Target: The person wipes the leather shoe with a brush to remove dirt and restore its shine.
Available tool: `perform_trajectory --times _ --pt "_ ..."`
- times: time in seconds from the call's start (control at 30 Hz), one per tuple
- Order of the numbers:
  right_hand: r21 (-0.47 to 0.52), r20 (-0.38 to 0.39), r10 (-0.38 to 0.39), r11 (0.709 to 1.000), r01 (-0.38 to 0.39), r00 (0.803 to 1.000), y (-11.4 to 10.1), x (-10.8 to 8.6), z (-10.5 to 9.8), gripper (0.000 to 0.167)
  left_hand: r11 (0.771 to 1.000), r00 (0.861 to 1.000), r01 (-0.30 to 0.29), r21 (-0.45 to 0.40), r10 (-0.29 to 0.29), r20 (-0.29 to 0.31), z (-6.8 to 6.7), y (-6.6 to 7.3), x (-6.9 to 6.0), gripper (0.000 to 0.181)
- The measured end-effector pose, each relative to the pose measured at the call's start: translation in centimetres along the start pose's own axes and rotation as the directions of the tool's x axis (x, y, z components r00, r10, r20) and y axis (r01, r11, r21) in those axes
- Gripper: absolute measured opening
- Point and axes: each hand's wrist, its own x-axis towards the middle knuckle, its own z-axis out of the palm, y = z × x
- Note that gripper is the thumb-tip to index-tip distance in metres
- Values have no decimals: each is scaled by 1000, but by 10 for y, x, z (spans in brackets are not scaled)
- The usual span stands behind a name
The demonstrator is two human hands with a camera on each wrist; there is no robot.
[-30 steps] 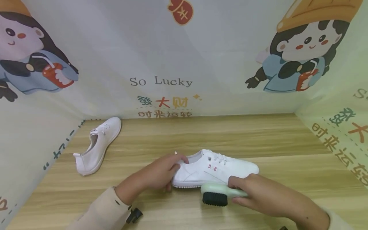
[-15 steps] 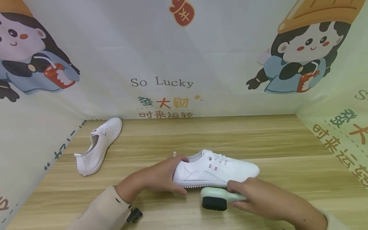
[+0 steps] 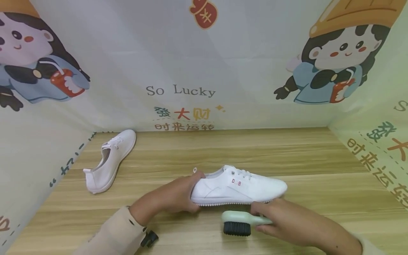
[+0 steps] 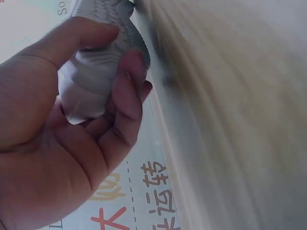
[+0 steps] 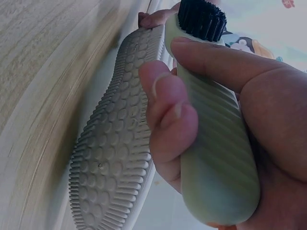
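Note:
My left hand (image 3: pixel 180 193) grips the heel of a white lace-up shoe (image 3: pixel 236 187) with small red letters on its side. In the left wrist view the thumb and curled fingers (image 4: pixel 127 103) close around that heel. The shoe is raised and tipped, so its studded sole (image 5: pixel 112 139) faces the right wrist camera. My right hand (image 3: pixel 287 219) holds a pale green brush (image 3: pixel 237 216) by its ridged handle. Its black bristles (image 3: pixel 237 228) point down, away from the shoe, in the head view. The brush is just in front of the shoe, apart from it.
A second white shoe (image 3: pixel 109 161) lies at the left on the wood-grain surface (image 3: pixel 255 148). Printed cloth (image 3: pixel 181 63) with cartoon figures and lettering walls the back and both sides. A small black clip-like piece (image 3: pixel 149 239) is at the left sleeve.
My left hand has shifted its hold at the heel, and the shoe is now lifted and tilted, baring the sole edge. The brush has moved slightly down, away from the shoe.

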Motion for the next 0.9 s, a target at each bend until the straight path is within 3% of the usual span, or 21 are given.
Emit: perform_trajectory --times 0.33,0.57,0.73,0.9 --pt "-60 -92 19 998 -24 996 -7 0 -3 17 1000 999 -3 -17 4 41 0 -1 -18 64" --pt "-128 -234 86 985 -118 968 -21 21 -7 27 997 998 2 -74 3 66 -4 -9 -20 71" --pt "-181 -252 138 966 -187 958 -28 36 -6 41 990 995 8 -140 6 99 -7 -12 -19 69" --pt "-236 -256 94 959 -156 962 -32 48 -1 39 987 993 2 -162 17 114 -7 -13 -16 64"
